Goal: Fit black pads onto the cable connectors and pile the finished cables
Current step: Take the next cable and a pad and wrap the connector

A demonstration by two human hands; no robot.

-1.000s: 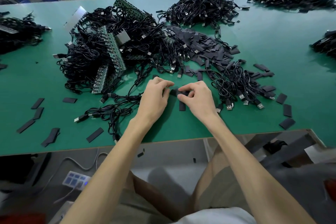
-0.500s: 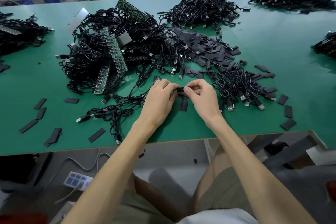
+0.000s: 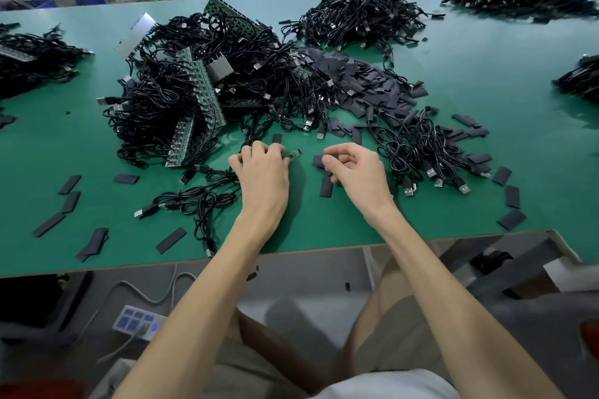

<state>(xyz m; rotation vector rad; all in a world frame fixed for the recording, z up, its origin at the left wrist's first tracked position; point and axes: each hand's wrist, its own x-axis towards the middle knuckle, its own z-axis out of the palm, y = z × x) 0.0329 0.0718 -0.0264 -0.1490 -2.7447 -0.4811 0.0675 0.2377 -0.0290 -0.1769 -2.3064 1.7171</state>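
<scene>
Tangled cable heap (image 3: 181, 91) lay on green surface (image 3: 505, 42). Left hand (image 3: 263, 172) gripped cable connector (image 3: 293, 154), green board end poking out. Black pad (image 3: 318, 161) sat at thumb of curled right hand (image 3: 359, 172); couldn't tell whether gripped. Smaller cable pile (image 3: 421, 152) just beyond.

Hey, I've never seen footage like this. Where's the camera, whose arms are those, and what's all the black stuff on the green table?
No machine here: a person works with bare hands, and the one camera sits on their head, looking forward and down, so the arms reach in from below. The green table holds a big tangle of black cables mixed with green circuit strips, a heap of flat black pads beyond the hands, and loose pads scattered about. The left hand grips a cable connector, its small green tip poking out past the fingers. The right hand seems to pinch one black pad between thumb and finger, not yet on the connector.
</scene>
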